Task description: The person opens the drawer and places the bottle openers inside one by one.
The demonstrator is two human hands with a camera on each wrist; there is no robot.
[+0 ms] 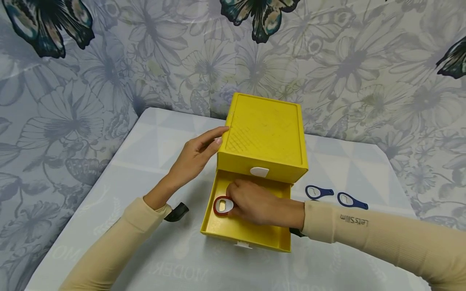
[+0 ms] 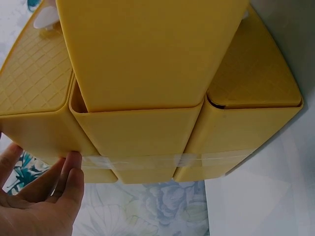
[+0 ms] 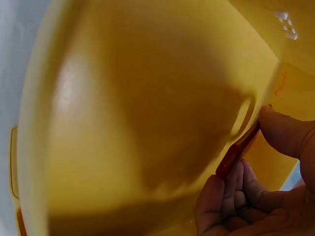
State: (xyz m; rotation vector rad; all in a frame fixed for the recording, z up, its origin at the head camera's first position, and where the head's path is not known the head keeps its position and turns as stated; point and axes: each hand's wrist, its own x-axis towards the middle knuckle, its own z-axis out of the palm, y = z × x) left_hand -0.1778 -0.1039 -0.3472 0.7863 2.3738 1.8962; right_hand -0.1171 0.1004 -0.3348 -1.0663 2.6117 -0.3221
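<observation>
A yellow plastic drawer unit [image 1: 265,125] stands on the table, its lower drawer [image 1: 233,228] pulled out and its upper drawer closed. My right hand [image 1: 255,202] reaches into that lower drawer and pinches a red-rimmed bottle opener [image 1: 215,207] with a pale metal centre. In the right wrist view, thumb and fingers grip the red opener [image 3: 231,160] on edge, beside the yellow drawer wall. My left hand [image 1: 189,159] rests its fingertips on the unit's left side. Seen from the left wrist, its fingers [image 2: 74,174] touch the yellow casing.
Two blue bottle openers [image 1: 325,192] lie on the white patterned table [image 1: 174,250] right of the unit. White handles [image 1: 259,172] sit on the drawer fronts. A floral, butterfly-patterned wall covering [image 1: 164,52] rises behind the table. Clear tape [image 2: 142,160] crosses the yellow casing.
</observation>
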